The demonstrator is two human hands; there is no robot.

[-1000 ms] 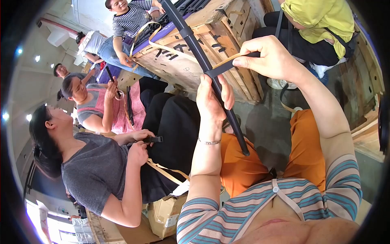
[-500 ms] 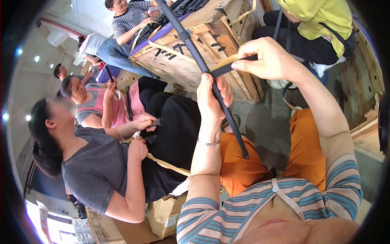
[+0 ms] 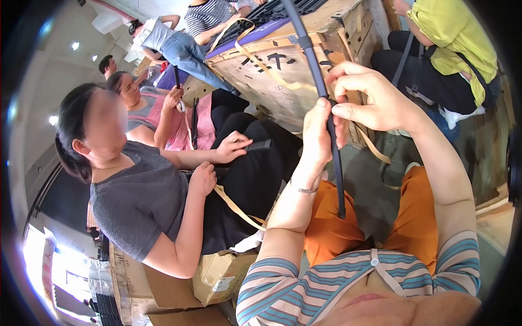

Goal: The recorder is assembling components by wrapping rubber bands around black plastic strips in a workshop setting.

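A long slim black bar [image 3: 311, 57] stands slanted before me, its lower end over my left thigh. My left hand [image 3: 316, 133] is wrapped round its middle, thumb lying along it. Right beside that thumb, my right hand [image 3: 376, 100] has its fingers bent and its thumb against the bar, closed on a short black adhesive strip [image 3: 333, 102] that lies round the bar; the fingers mostly hide this strip. A pale yellow backing ribbon [image 3: 372, 145] dangles below my right hand, and a yellow ribbon [image 3: 272, 73] loops out left of the bar toward the crate.
A wooden crate [image 3: 261, 68] ahead carries a pile of black bars [image 3: 272, 16] on purple cloth. Close on my left sits a co-worker in a grey top [image 3: 147, 201], holding a black piece. Another person in yellow [image 3: 446, 32] sits far right. A cardboard box [image 3: 223, 277] stands lower left.
My right hand has come in from the right to the bar; the black strip, stretched out before, now lies against it. The yellow backing hangs lower. The view has shifted a little.
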